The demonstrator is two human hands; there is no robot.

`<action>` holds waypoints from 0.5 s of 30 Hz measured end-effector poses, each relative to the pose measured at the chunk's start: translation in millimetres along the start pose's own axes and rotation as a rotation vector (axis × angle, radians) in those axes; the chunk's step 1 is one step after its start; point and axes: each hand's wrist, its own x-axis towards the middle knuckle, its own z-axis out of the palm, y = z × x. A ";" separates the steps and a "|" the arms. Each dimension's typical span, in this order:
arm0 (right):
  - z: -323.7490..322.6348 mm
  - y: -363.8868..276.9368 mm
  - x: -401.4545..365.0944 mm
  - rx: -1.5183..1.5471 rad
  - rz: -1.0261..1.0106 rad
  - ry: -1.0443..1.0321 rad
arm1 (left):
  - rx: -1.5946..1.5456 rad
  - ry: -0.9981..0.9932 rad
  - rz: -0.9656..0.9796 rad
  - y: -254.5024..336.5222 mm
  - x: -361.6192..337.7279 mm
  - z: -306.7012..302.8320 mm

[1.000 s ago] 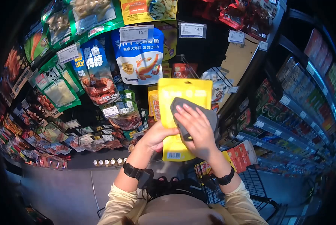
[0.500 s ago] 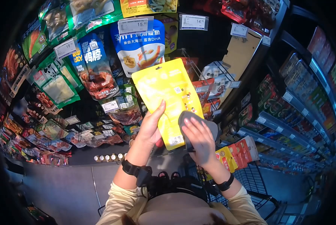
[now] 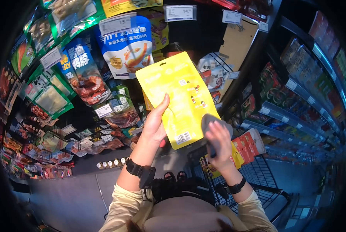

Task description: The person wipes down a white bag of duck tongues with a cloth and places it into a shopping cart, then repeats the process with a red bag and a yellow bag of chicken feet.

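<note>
A yellow snack bag (image 3: 177,100) with a barcode at its lower edge is in my left hand (image 3: 156,120), whose thumb lies across the face of the bag. At the bag's lower right corner, my right hand (image 3: 218,145) is closed round a dark grey cloth (image 3: 211,123); its fingers are somewhat blurred. Behind the bag, a blue and white pouch (image 3: 126,52) hangs on the rack. Left of that hangs a blue duck-neck pouch (image 3: 84,73).
A black wire shopping cart (image 3: 258,174) stands at the lower right, with red and yellow packets (image 3: 249,147) at its top. Shelves of packaged goods (image 3: 289,116) run along the right. White-capped jars (image 3: 111,163) stand low on the left.
My right hand and the grey cloth have moved right, toward the bag's edge. The yellow bag is tilted slightly differently. The racks have shifted left in the view.
</note>
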 end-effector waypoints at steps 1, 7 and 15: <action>-3.2 0.2 5.6 0.056 0.066 0.059 | 0.016 -0.016 -0.007 -3.0 2.1 3.0; -20.2 7.2 -18.2 0.057 0.538 0.176 | -0.034 -0.071 -0.120 -29.7 21.1 7.1; -89.6 19.6 -54.5 0.326 1.048 0.169 | 1.128 -0.193 0.044 -151.2 32.2 1.1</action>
